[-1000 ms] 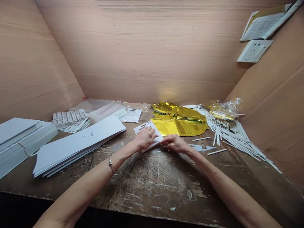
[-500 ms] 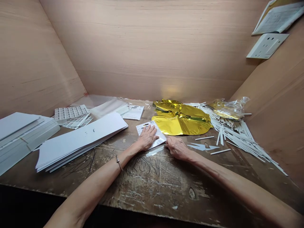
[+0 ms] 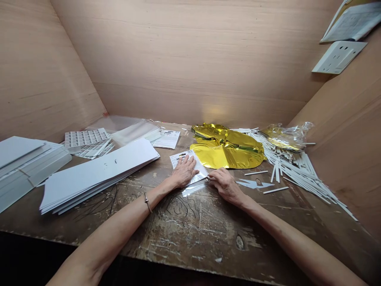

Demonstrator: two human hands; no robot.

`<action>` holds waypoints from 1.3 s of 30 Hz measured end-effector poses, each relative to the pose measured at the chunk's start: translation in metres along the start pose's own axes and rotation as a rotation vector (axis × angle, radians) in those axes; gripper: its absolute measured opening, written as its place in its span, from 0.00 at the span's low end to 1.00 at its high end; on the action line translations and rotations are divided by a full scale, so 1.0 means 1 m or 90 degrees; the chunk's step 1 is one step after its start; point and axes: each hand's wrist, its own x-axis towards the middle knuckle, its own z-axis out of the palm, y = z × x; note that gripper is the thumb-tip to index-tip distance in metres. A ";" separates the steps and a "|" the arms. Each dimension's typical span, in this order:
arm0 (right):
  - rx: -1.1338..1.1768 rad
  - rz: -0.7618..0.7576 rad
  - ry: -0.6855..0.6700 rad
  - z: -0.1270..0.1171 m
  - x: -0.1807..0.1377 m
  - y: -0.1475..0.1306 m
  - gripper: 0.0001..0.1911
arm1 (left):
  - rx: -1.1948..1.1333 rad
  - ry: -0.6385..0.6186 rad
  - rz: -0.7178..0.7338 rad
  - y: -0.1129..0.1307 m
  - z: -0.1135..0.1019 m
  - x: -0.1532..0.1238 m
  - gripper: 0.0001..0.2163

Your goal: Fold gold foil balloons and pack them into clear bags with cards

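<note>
My left hand [image 3: 185,172] lies flat with fingers spread on a white printed card in a clear plastic bag [image 3: 176,159]. Palm and fingers cover much of the card's middle. From the card's near edge the bag's clear flap [image 3: 193,188] sticks out over the table. At the right corner of the bag, my right hand [image 3: 225,183] is closed, its fingertips pinching the edge there. What exactly lies between those fingertips is partly hidden. Just beyond the card, gold foil balloons [image 3: 228,153] lie flat in a pile, touching or nearly touching its far corner.
White sticks [image 3: 309,180] are heaped at the right, with a bag of gold foil [image 3: 284,137] on top. Pale cut-out pieces [image 3: 254,184] lie by my right hand. Stacked white card [image 3: 101,172], label sheets [image 3: 86,139] and clear bags [image 3: 135,134] occupy the left. Wooden panels [image 3: 178,59] enclose the table.
My right hand has shifted slightly, its fingers now higher at the bag's corner. More of the clear flap shows along the near edge. My left hand stays on the card.
</note>
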 end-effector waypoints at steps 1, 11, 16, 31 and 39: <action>0.010 -0.028 -0.025 0.003 0.004 0.004 0.08 | 0.000 -0.002 0.001 0.000 0.000 0.000 0.24; -0.026 -0.045 -0.077 0.019 0.003 0.000 0.10 | -0.005 -0.002 -0.001 -0.001 0.003 0.000 0.25; 0.064 -0.019 -0.047 0.010 0.007 -0.006 0.08 | -0.002 0.006 0.005 -0.001 0.003 0.000 0.24; 0.182 0.034 -0.227 -0.002 0.006 -0.047 0.06 | -0.009 -0.002 0.041 -0.005 0.003 -0.002 0.24; 0.047 0.079 -0.147 -0.086 -0.004 -0.009 0.15 | -0.029 0.034 0.057 -0.008 -0.003 -0.004 0.23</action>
